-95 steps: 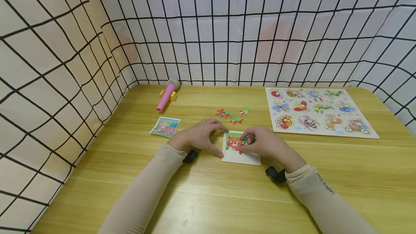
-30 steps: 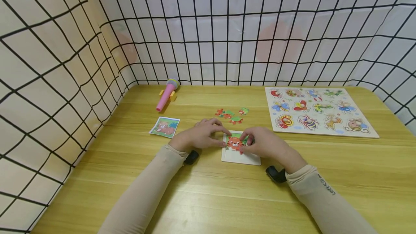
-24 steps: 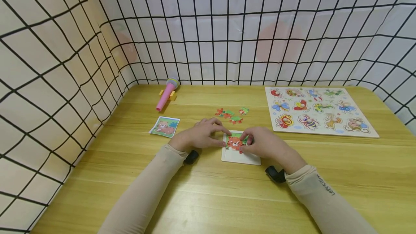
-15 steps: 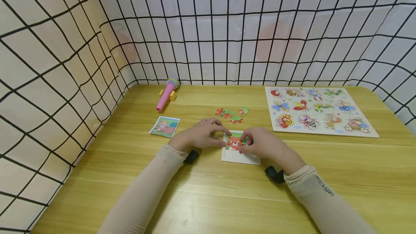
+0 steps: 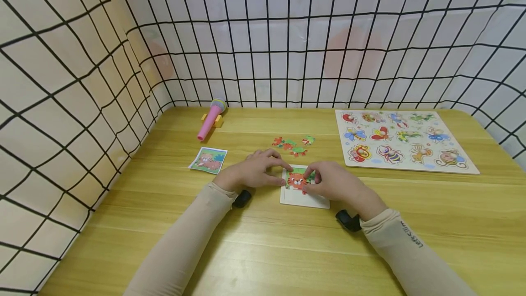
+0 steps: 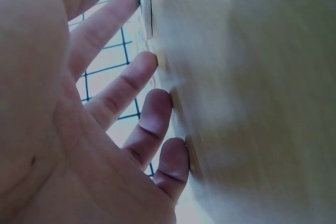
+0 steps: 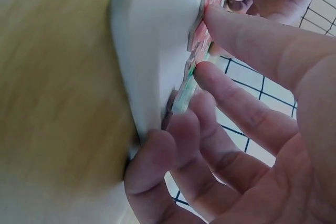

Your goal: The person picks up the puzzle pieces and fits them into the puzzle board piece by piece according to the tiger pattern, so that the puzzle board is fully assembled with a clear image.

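Observation:
A small white puzzle tray [image 5: 304, 200] lies on the table between my hands. Joined pieces showing a red tiger face [image 5: 296, 181] fill its upper part, while the lower part shows bare white. My left hand [image 5: 259, 170] reaches in from the left, thumb and index fingertip at the tray's left side and the picture's upper left. In the left wrist view its other fingers [image 6: 157, 114] rest on the table, loosely extended. From the right, my right hand [image 5: 334, 182] pinches a puzzle piece at the picture's right side with thumb and index finger. Those fingers partly cover the piece.
Several loose puzzle pieces [image 5: 299, 151] lie just beyond the tray. A tiger picture card [image 5: 208, 160] is at the left, with a pink toy microphone [image 5: 210, 122] on yellow blocks behind. A large insect puzzle board [image 5: 404, 140] lies back right. Black netting [image 5: 287, 65] surrounds the table.
Since the earliest frame, my left thumb has moved up from the tray's lower left corner to beside the tiger face, and the index finger slightly right. My right hand has barely moved.

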{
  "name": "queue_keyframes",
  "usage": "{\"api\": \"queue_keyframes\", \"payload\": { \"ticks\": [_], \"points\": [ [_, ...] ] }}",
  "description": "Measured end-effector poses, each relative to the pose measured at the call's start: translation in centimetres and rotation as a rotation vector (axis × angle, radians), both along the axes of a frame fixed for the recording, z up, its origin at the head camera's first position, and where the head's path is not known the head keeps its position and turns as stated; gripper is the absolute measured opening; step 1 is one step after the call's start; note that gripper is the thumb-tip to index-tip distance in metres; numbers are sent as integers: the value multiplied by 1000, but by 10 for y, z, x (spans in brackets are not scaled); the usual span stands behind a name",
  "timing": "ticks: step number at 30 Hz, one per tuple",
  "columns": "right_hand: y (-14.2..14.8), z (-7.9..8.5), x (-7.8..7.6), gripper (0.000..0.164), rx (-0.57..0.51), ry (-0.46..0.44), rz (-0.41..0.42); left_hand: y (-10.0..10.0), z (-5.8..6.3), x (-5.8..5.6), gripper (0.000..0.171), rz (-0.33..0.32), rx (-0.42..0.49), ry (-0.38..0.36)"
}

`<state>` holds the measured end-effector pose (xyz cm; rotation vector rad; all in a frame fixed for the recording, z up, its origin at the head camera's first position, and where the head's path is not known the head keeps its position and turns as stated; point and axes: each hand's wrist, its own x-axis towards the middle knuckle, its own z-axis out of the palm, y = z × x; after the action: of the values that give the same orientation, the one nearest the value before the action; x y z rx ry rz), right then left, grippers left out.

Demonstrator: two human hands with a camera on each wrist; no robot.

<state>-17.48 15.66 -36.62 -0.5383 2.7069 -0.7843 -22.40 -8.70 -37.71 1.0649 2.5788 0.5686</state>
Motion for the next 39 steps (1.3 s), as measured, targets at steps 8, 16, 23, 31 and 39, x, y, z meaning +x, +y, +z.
{"api": "queue_keyframes", "payload": {
  "ticks": [8,16,23,31,39],
  "points": [
    [1,1,0,23,-9,-1,16,0,0,0,38,-5,3,2],
    [3,0,-1,23,-9,4,23,0,-1,-1,38,-5,-10,14],
    [9,1,-4,37,-47,-54,23,1,0,0,37,-4,-12,14],
    [30,12,-6,70,2,-53,79,1,-1,-1,37,-1,-8,13],
    [39,12,-10,73,-1,-77,85,0,0,0,37,-3,-2,14]
  ]
}}
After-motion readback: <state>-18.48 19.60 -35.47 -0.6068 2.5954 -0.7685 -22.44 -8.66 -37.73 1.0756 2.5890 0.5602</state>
